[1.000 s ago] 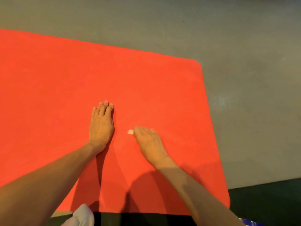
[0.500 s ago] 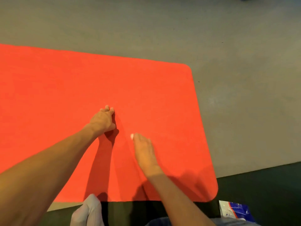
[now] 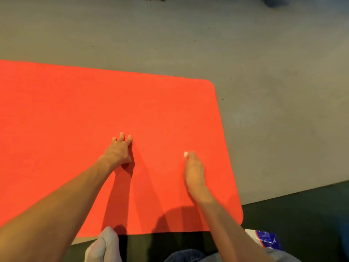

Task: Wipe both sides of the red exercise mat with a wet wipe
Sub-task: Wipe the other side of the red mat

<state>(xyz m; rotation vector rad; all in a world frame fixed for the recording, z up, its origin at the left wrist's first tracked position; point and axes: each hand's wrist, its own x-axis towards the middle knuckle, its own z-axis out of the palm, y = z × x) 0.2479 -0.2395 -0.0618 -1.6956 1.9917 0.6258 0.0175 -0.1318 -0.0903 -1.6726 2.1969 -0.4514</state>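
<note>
The red exercise mat (image 3: 79,114) lies flat on the grey floor, its right end with rounded corners in view. My left hand (image 3: 119,150) rests on the mat's middle, fingertips spread on it and the palm lifted. To its right, my right hand (image 3: 194,171) holds a small white wet wipe (image 3: 185,153) at its fingertips against the mat. Only a bit of the wipe shows past the fingers.
Grey floor (image 3: 273,91) surrounds the mat at the back and right. A darker floor strip (image 3: 302,210) runs along the near side. A white-socked foot (image 3: 103,244) sits at the mat's near edge. A blue-and-white packet (image 3: 264,239) lies at the bottom right.
My right hand has slid to the right across the mat with the wipe. My left hand went from lying flat to standing on its fingertips.
</note>
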